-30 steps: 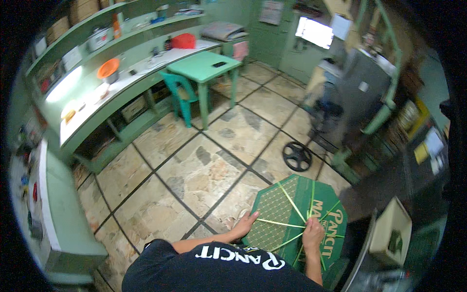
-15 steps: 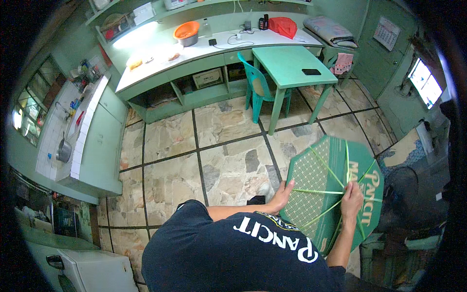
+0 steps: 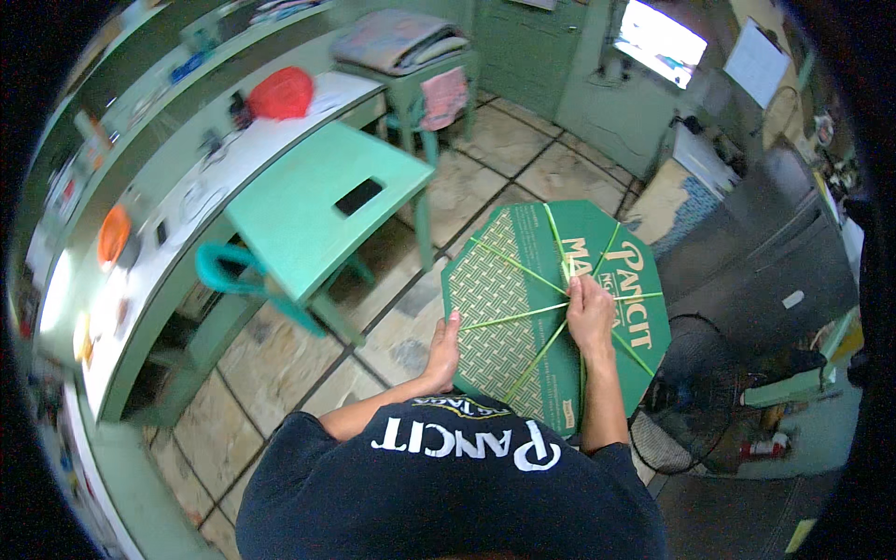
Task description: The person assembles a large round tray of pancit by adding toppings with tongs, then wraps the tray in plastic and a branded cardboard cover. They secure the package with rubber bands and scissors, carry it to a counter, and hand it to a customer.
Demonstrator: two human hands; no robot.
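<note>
A flat octagonal green cardboard box (image 3: 499, 280), part of its lid in a woven pattern, is held in front of my chest. Light green plastic string (image 3: 504, 322) runs across its lid in several directions and meets near the middle. My right hand (image 3: 592, 317) is closed on the string where the strands cross. Along the box's left edge, my left hand (image 3: 442, 355) grips the side with the thumb up; its other fingers are mostly hidden.
Ahead to the left stand a green table (image 3: 299, 196) with a black phone (image 3: 359, 196) and a teal chair (image 3: 224, 266). A long white counter (image 3: 177, 224) lies beyond. To the right are a black fan (image 3: 695, 392) and a lit screen (image 3: 661, 42). A green door (image 3: 523, 65) is at the back.
The view has swung to the right, so the table and counter now appear farther left and the screen and fan show more. Both hands keep their hold on the box and string.
</note>
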